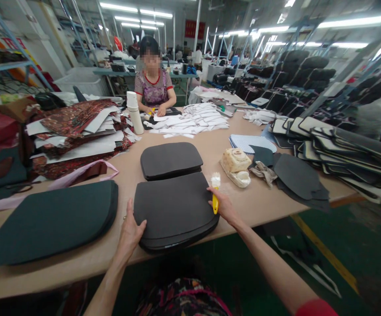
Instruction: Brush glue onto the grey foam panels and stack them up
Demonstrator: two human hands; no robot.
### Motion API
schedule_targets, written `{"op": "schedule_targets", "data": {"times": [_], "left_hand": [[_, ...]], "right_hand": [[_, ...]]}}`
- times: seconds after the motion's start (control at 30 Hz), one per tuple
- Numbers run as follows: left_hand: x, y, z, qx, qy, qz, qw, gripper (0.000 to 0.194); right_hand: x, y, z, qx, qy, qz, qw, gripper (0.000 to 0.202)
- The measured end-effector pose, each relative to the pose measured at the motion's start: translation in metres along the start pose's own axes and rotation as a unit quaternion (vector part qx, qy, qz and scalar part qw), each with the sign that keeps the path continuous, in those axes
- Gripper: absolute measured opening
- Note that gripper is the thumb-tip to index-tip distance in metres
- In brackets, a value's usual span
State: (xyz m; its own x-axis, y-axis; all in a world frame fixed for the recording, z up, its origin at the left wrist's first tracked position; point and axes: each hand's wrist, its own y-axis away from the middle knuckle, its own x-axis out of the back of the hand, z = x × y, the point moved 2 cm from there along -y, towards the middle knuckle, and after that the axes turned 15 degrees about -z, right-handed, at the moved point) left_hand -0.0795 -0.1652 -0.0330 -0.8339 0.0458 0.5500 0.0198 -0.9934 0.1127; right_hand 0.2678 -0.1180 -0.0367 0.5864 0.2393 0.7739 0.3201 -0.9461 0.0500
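A stack of dark grey rounded panels (pixel 173 206) lies in front of me at the table's near edge. My left hand (pixel 132 228) rests against its left side, thumb and fingers apart. At the right side, my right hand (pixel 221 205) grips a paintbrush (pixel 215 199) with a yellow handle; its bristles, coated white, point away from me. The fingers of that hand also touch the stack's edge. Just behind lies a second, smaller stack of dark grey panels (pixel 171 159). Right of it sits a glue-crusted, cream-coloured container (pixel 235 163).
Dark green panels (pixel 55 219) lie at left, below patterned sheets (pixel 78 118). A white bottle (pixel 135 113) stands near white strips (pixel 193 119). Across the table (pixel 190 259) a co-worker (pixel 154 83) handles pieces. Loose grey pieces (pixel 297 175) and stacked pale-edged panels (pixel 345 149) occupy the right.
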Motion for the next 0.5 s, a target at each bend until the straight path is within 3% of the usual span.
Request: {"op": "schedule_targets", "data": {"times": [0.17,0.27,0.37,0.5], "left_hand": [[0.000,0.006,0.010,-0.014,-0.008,0.005,1.000,0.089],[0.000,0.010,0.015,-0.017,-0.020,0.002,1.000,0.088],[-0.001,0.012,0.012,-0.020,-0.021,0.000,1.000,0.089],[-0.001,0.013,0.006,-0.029,-0.016,0.005,0.999,0.092]], "right_hand": [[-0.001,0.006,-0.003,-0.013,0.049,0.038,0.998,0.040],[-0.002,0.012,-0.008,-0.025,0.144,0.087,0.986,0.039],[-0.014,0.017,-0.015,0.024,0.196,0.106,0.975,0.037],[-0.039,0.024,-0.018,0.090,0.148,0.075,0.982,0.037]]}}
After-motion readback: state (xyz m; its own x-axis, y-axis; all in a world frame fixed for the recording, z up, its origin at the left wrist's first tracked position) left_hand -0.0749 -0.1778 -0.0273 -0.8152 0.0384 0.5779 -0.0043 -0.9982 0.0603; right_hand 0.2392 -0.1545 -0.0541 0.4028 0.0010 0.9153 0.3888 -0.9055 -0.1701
